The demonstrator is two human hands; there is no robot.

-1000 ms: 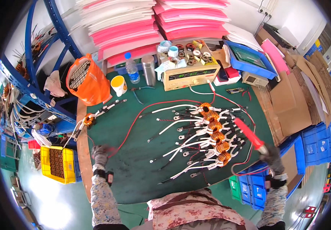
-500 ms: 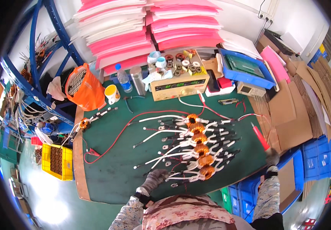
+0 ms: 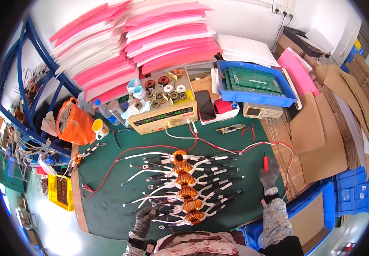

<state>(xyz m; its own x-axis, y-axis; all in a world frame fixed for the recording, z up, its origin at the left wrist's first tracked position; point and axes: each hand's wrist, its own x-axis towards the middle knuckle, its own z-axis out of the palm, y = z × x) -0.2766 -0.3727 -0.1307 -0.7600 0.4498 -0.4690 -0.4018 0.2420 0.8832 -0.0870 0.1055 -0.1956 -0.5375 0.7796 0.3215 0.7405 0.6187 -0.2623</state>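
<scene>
Several copper-wound toroidal coils [image 3: 187, 193] lie in a column on the green mat [image 3: 107, 183], white-sleeved leads with lug ends spreading to both sides. In my right hand [image 3: 269, 175], gloved in grey, is a red test probe [image 3: 265, 164], its thin metal tip pointing away from me, right of the leads. My left hand [image 3: 144, 221], also gloved, is at the near left ends of the leads, next to the lowest coil. Its fingers are closed together; what they pinch, if anything, is too small to make out. A red clip [image 3: 87, 187] lies at the mat's left.
Behind the coils stands a beige power supply [image 3: 163, 120] with small coils on top. A red cable [image 3: 129, 150] crosses the mat. Pliers [image 3: 248, 130], a utility knife [image 3: 230, 129], a mug [image 3: 100, 128] and a blue tray [image 3: 257, 100] line the back. Cardboard [image 3: 321, 141] stands right.
My right hand has brought the red probe from the right edge in over the mat, tip now pointing away. The view has shifted; my left hand stays by the near leads.
</scene>
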